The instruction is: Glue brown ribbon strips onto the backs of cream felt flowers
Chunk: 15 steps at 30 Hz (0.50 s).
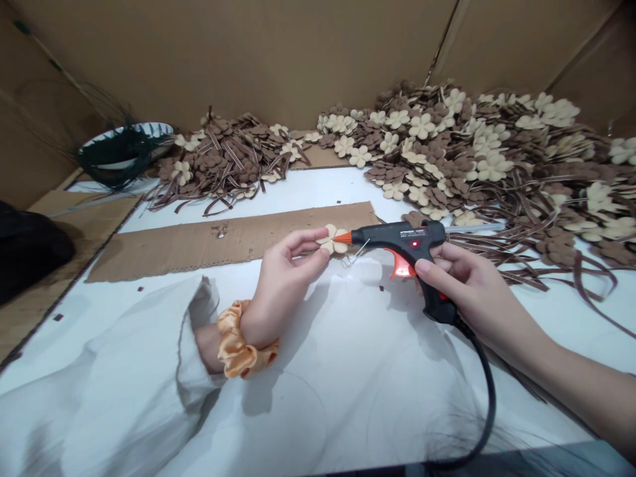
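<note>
Near the middle of the view, my left hand point(288, 281) pinches a cream felt flower point(336, 246) by its left petals, between thumb and fingers. My right hand point(464, 285) is wrapped around the grip of a black hot glue gun point(397, 240) with an orange trigger and a lit red light. The gun points left, and its orange nozzle is at the middle of the flower. A clear glue stick point(477, 227) juts from its back end. From the grip's base a black cord point(489, 397) curves down toward the front edge.
A cardboard strip point(163, 248) lies across the white tabletop point(318, 397) behind my hands. Brown and cream felt flowers are heaped at the back right point(442, 146), with ribbons point(527, 252) trailing. Behind left are a smaller ribboned pile point(238, 156) and a bowl point(159, 129) with dark strands.
</note>
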{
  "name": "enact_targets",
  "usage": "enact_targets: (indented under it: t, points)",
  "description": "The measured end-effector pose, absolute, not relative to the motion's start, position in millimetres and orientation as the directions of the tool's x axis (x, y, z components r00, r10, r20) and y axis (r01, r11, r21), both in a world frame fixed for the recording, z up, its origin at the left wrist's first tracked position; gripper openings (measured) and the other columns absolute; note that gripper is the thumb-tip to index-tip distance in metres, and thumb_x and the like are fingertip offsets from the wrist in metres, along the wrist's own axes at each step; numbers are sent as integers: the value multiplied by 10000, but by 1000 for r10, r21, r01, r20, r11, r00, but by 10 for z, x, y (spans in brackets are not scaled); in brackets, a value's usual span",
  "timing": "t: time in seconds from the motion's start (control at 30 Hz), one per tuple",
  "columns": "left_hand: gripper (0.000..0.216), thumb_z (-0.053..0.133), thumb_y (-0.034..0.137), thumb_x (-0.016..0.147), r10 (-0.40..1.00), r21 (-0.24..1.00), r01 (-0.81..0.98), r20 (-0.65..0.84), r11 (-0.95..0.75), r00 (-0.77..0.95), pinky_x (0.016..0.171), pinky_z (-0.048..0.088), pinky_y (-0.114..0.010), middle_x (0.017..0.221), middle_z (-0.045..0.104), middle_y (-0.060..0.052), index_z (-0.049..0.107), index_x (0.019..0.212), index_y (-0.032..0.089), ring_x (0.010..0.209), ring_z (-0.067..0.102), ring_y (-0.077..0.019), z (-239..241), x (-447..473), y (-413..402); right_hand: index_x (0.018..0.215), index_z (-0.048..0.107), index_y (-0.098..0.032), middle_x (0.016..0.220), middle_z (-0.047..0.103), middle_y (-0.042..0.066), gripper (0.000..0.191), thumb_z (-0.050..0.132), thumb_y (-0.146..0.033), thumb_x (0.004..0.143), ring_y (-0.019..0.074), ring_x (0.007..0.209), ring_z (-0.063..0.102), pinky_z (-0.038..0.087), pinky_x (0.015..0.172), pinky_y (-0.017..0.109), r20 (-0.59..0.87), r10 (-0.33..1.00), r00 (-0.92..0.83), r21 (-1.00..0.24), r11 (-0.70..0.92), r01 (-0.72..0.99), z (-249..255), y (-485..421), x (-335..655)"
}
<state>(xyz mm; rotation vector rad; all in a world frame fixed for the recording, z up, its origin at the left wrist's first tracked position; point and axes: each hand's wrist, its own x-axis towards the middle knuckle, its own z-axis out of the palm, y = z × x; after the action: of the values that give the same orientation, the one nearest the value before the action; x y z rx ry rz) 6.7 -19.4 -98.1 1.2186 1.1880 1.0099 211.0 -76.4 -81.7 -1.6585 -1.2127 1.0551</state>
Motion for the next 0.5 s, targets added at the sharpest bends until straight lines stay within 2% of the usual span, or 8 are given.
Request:
enact_targets:
  t: [0.5]
  points:
    - [374, 701, 271, 711, 985, 994, 46, -109, 104, 136, 766, 478, -264, 1007, 685, -99, 644, 1061, 154, 867, 624, -168, -1000, 60, -177, 683, 478, -201, 532, 341, -55, 276, 605, -436, 748, 89, 488, 288, 239, 421, 210, -125, 972, 201, -923, -188, 335, -800, -774, 2110]
